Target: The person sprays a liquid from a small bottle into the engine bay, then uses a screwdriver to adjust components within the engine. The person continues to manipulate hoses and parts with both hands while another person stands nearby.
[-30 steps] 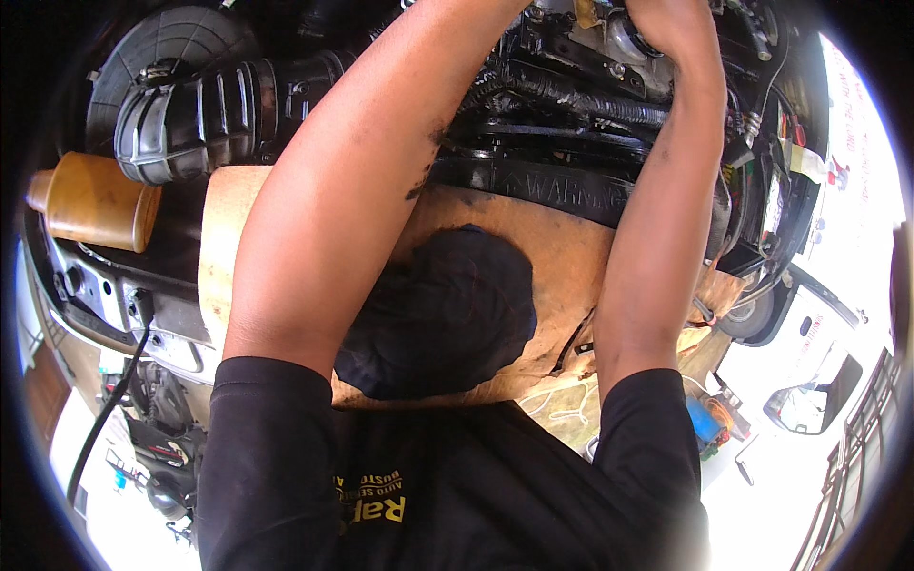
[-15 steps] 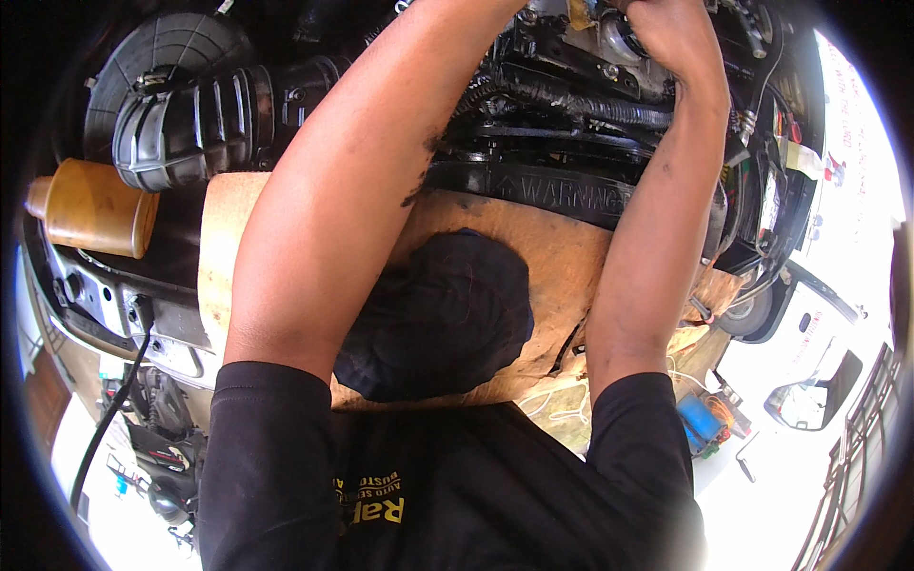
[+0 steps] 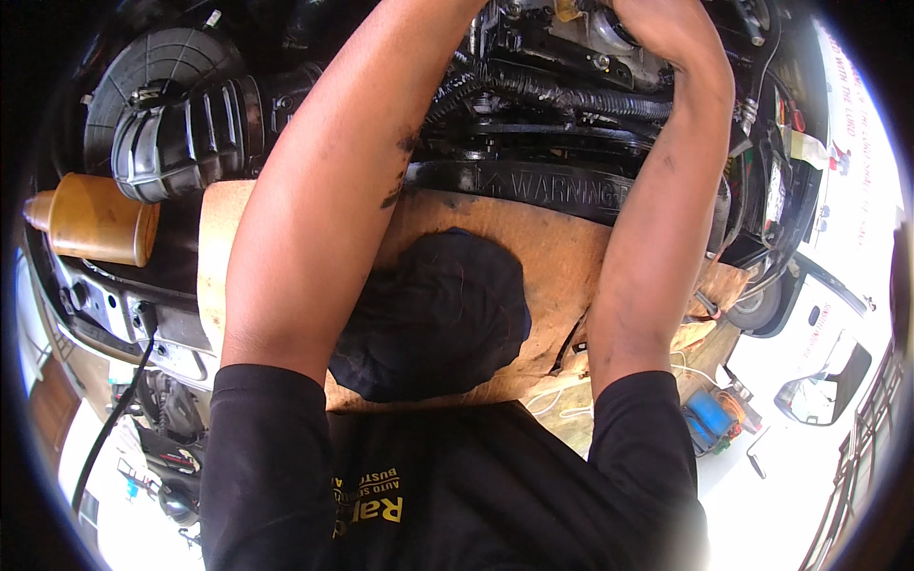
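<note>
Both my arms reach forward over a car's engine bay. My left forearm runs out past the top edge, so my left hand is outside the picture. My right hand (image 3: 671,30) is bent inward at the top edge, beside a round metal engine part (image 3: 609,30); its fingers are mostly cut off, and whatever they touch is hidden. Below it a black corrugated conduit (image 3: 590,101) crosses the bay. Between my arms a dark, bunched cloth (image 3: 438,319) lies on a stained brown sheet (image 3: 562,257) over the car's front edge. Black grease marks my left forearm.
On the left are a black ribbed air hose (image 3: 190,138), a round black housing (image 3: 162,71) and an amber plastic container (image 3: 103,219). A black cable (image 3: 114,419) hangs over the front edge. To the right stand a white vehicle (image 3: 809,324) and a blue box (image 3: 706,414) with wires.
My view has shifted slightly. My left forearm has moved a little left, and my right hand sits slightly lower in the picture. The cloth and sheet lie as before.
</note>
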A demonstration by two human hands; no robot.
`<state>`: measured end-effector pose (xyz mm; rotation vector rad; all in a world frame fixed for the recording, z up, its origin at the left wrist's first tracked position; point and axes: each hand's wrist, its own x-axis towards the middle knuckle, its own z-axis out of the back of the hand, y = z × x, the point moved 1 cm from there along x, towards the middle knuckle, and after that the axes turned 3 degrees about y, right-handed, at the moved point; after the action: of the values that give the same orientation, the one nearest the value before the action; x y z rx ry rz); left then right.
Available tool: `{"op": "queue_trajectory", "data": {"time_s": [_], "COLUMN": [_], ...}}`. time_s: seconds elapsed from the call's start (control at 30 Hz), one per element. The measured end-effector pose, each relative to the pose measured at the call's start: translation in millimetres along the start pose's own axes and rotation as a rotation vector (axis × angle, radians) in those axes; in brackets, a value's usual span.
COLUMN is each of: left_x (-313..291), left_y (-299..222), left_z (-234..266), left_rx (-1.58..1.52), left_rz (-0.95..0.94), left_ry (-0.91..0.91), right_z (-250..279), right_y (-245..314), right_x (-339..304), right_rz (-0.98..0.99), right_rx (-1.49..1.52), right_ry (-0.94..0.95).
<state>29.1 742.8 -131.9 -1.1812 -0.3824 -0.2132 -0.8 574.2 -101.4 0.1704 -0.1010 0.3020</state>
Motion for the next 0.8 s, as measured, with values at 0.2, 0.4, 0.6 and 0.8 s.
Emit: {"op": "queue_trajectory", "data": {"time_s": [0.2,0.4,0.6,0.8], "left_x": [4.2,-1.9,-11.8,-8.0], "left_y": [5.9,0.9,-22.8,-17.7], "left_z": [3.7,6.4,19.8,21.2], "left_rx": [0.057,0.135,0.158,0.145], "left_rz": [-0.009,0.099,0.205,0.186], "left_ry": [0.022,-0.035,-0.025,-0.001], "right_z": [-0.7,3.5,-3.0,-3.3], "right_y": [5.9,11.3,2.8,2.8], "right_x": [3.4,2.6,6.6,7.6], "right_rz": [-0.006,-0.025,-0.010,-0.002], "right_rx": [0.051,0.025,0.223,0.240], "right_ry": [0.039,0.070,0.111,0.124]}}
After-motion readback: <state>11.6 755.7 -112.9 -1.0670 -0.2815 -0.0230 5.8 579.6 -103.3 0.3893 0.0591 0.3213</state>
